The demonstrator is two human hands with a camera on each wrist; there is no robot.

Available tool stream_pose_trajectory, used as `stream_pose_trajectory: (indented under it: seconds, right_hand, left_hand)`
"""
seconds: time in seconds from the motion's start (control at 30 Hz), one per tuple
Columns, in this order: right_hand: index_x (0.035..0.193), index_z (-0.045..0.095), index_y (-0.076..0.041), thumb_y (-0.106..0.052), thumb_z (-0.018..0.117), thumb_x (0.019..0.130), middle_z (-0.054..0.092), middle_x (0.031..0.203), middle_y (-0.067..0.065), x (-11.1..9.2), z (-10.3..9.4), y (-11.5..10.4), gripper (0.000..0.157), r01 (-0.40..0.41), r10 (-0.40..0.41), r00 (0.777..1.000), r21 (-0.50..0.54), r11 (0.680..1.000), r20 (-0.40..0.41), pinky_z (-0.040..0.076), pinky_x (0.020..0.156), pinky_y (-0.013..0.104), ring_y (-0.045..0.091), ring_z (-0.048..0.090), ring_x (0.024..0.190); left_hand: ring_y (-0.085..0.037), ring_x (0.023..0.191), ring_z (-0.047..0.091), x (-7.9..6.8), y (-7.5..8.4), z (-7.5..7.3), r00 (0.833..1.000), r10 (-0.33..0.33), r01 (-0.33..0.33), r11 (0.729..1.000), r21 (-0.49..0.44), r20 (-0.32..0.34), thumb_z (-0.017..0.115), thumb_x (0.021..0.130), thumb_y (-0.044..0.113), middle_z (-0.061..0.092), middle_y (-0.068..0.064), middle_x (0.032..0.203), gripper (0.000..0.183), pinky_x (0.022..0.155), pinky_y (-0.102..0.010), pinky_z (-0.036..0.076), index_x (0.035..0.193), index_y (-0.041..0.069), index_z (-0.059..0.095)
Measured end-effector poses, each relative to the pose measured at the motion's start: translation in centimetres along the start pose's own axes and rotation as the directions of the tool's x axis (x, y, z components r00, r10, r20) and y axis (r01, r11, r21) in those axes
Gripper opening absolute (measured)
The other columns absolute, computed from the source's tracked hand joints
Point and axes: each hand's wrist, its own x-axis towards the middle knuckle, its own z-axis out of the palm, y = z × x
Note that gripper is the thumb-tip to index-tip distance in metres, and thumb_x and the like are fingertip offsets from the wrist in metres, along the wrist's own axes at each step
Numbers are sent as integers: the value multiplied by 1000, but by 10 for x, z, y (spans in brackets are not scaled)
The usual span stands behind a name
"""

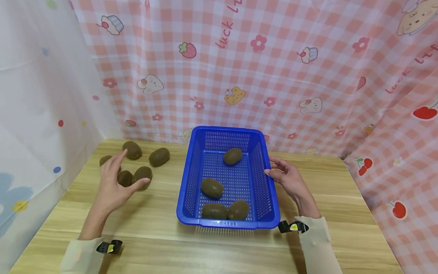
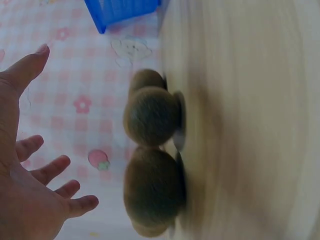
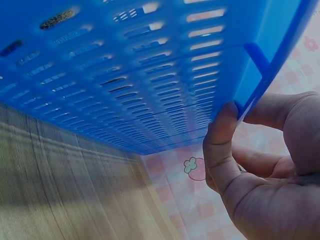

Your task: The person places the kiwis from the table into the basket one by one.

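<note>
A blue plastic basket (image 1: 263,223) with perforated walls stands mid-table with several kiwis inside, one kiwi (image 1: 233,156) at its far end and the others nearer the front. My right hand (image 1: 289,179) pinches the basket's right rim, as the right wrist view shows, thumb and fingers on either side of the rim. To the left, my left hand (image 1: 114,190) hovers over a loose group of kiwis, fingers spread and thumb apart. In the left wrist view that hand (image 2: 30,195) holds nothing, with a gap between it and the nearest kiwi (image 2: 152,185).
Another kiwi (image 1: 159,156) lies on the wooden table (image 1: 154,236) between the group and the basket. A pink checked cloth (image 1: 219,76) hangs behind the table and along its right side. White cloth (image 1: 41,95) covers the left side.
</note>
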Motion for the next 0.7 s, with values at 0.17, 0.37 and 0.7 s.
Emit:
stream_pose_trajectory:
  seconds: [0.17, 0.37, 0.7]
  right_hand:
    - [154, 44, -4, -13, 69, 98, 58, 130, 25, 1, -1, 1, 63, 1, -1, 1000, -1, 1000, 3, 60, 87, 23, 9, 68, 94]
    - [154, 43, -4, -12, 68, 98, 58, 129, 24, 1, -1, 2, 63, 7, -7, 1000, 10, 1000, 7, 59, 87, 23, 9, 68, 94]
    - [154, 44, -5, -13, 69, 97, 59, 128, 22, 0, 0, 2, 63, -7, 7, 1000, 12, 1000, 3, 59, 88, 24, 9, 68, 94]
  left_hand:
    - [-53, 147, 19, -5, -10, -7, 997, -72, 71, 997, 20, 11, 92, 77, 30, 25, -28, 163, 110, 104, -80, 28, 164, 17, 25]
    - [-56, 149, 15, -9, -27, -13, 994, -110, 110, 994, 17, 27, 92, 76, 29, 26, -28, 163, 113, 107, -82, 22, 165, 19, 23]
    - [-52, 134, 37, -18, -44, -17, 987, -147, 149, 989, -26, 65, 90, 79, 21, 42, -33, 148, 102, 102, -76, 37, 160, 2, 31]
